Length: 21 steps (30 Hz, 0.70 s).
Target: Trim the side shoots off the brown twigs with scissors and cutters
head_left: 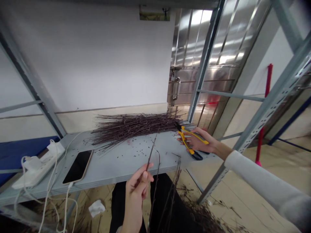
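L hand (pixel 139 184) pinching twig (pixel 153 149); R hand (pixel 193 142) holding yel. pliers (pixel 184 140), handles (pixel 198 136) apart.

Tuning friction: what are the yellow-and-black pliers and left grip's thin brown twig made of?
Yellow-and-black pliers: head probably metal, dark; handles maybe smooth-looking plastic or rubber (solid colour blocks).
Thin brown twig: likely wood, matte, bark-coloured, uneven.

A thin dark twig (pixel 152 149) slants upward, yellow-and-black pliers (pixel 184 139) have spread handles, and a brown twig bundle (pixel 136 126) lies behind.
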Available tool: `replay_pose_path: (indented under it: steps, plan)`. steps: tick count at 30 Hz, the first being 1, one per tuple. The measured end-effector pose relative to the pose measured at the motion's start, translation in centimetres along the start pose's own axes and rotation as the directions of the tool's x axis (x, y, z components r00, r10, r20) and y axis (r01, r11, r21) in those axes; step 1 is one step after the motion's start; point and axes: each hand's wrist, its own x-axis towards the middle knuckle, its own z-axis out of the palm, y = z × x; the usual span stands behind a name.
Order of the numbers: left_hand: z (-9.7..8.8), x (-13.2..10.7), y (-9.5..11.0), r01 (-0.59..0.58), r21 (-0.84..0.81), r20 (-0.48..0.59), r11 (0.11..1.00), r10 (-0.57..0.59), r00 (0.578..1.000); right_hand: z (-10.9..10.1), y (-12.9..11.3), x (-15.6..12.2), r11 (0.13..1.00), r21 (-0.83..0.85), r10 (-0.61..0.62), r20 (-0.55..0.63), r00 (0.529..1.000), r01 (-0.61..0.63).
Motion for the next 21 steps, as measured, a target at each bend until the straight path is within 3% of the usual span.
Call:
replay_pose_path:
  steps: [3, 6, 9, 12, 15, 21]
  plan:
    - [-0.1, -0.1, -0.1, 0.002, -0.004, 0.008, 1.0, -0.002, 1.0, 1.6, -1.4, -2.3, 0.966, 0.249, 0.027, 0.154, 0.988, -0.066]
    - [-0.1, -0.1, -0.2, 0.004, -0.009, 0.009, 1.0, -0.004, 1.0, 3.1, -2.7, -4.5, 0.954, 0.301, -0.072, 0.194, 0.978, 0.011]
    - [0.0, -0.2, -0.2, 0.009, -0.016, 0.011, 1.0, -0.008, 1.0, 3.8, -4.0, -6.3, 0.97, 0.125, -0.232, 0.194, 0.953, 0.211]
    - [0.2, -0.2, -0.2, 0.012, -0.004, 0.012, 1.0, -0.012, 1.0, 4.2, -5.2, -7.7, 0.932, -0.122, -0.309, 0.229, 0.923, 0.342]
    - [0.4, -0.3, 0.0, 0.021, 0.018, 0.021, 1.0, -0.021, 1.0, 4.5, -6.3, -8.6, 0.881, -0.257, -0.33, 0.267, 0.905, 0.397]
    - [0.7, -0.7, 0.4, 0.009, 0.044, 0.071, 0.999, -0.012, 0.997, 4.8, -7.5, -8.9, 0.856, -0.294, -0.347, 0.283, 0.894, 0.426]
